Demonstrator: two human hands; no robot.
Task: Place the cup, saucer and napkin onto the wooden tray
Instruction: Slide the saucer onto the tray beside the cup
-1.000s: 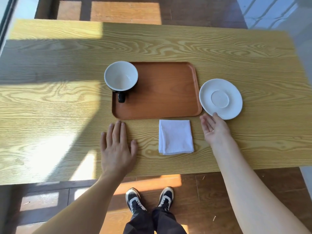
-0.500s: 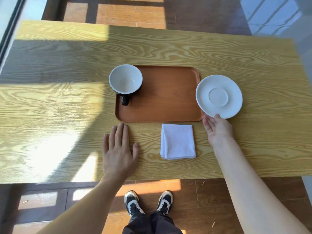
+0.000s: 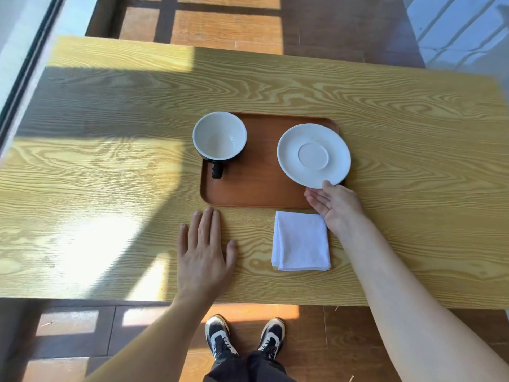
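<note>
A sunlit wood-grain table [image 3: 110,166] fills mid-frame above brown floor tiles [image 3: 68,332]. The right hand [image 3: 334,206] grips the saucer [image 3: 314,155] over the tray [image 3: 256,188], beside the cup [image 3: 219,135]. The left hand [image 3: 203,252] lies flat, fingers spread, left of the napkin [image 3: 301,241].

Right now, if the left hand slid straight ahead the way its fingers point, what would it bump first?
Probably the tray: the left hand lies flat on the table, fingertips just short of its near rim. The cup sits farther along.

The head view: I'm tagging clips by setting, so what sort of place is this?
Probably a cafe or dining spot: a long wooden table on a wood-plank floor, sunlit from a window, with a serving tray.
</note>
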